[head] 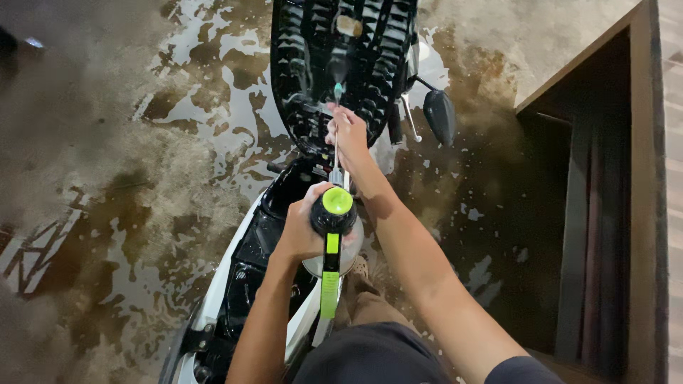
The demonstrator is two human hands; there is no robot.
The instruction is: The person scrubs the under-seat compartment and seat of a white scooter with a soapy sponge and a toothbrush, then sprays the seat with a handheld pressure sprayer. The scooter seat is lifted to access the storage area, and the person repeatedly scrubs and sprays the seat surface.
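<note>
green-capped sprayer (333, 213) in left hand (299, 231)

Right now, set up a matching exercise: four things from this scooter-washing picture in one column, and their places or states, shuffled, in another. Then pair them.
Things:
1. left hand
2. right hand
3. scooter seat
4. floor

States:
A. flipped up, underside showing
B. wet, with foam patches
C. grips the pump sprayer with the green cap
D. holds the thin spray wand near its nozzle

Pairs: 1-C, 2-D, 3-A, 4-B
</note>
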